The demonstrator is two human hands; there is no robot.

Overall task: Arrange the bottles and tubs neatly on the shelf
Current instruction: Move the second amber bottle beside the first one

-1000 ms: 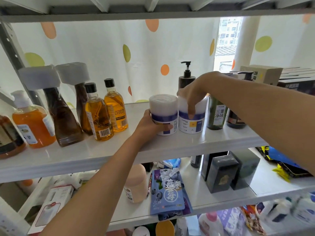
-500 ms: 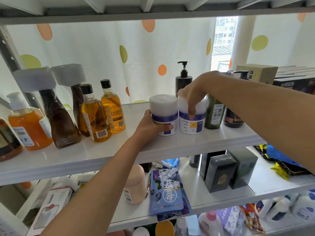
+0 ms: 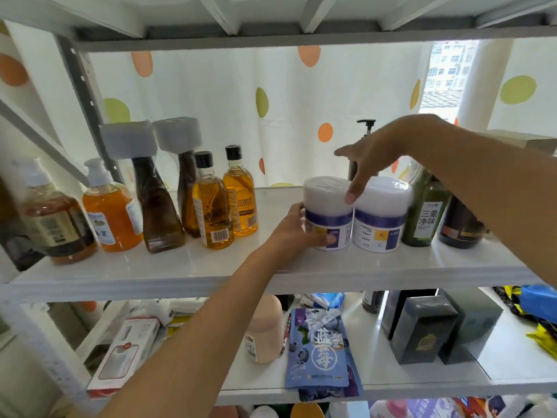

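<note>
Two white tubs with blue bands stand side by side on the white shelf (image 3: 271, 267). My left hand (image 3: 297, 229) wraps around the left tub (image 3: 327, 200) from its left side, thumb across the label. Fingers spread, my right hand (image 3: 369, 155) hovers above both tubs, and one fingertip touches the top rim of the left one. The right tub (image 3: 381, 215) stands free. A green bottle (image 3: 426, 218) and a dark bottle (image 3: 459, 227) stand right of the tubs. A black pump bottle (image 3: 363, 128) is mostly hidden behind my right hand.
On the shelf's left stand two amber oil bottles (image 3: 227, 200), two dark bottles with white foam caps (image 3: 156, 206), an orange pump bottle (image 3: 113, 218) and a brown bottle (image 3: 57, 230). A spotted curtain hangs behind. The lower shelf holds boxes, a blue pouch (image 3: 319, 351) and a beige bottle.
My right hand has lifted off the right tub and opened, moving left over the left tub. The left hand keeps its hold on the left tub.
</note>
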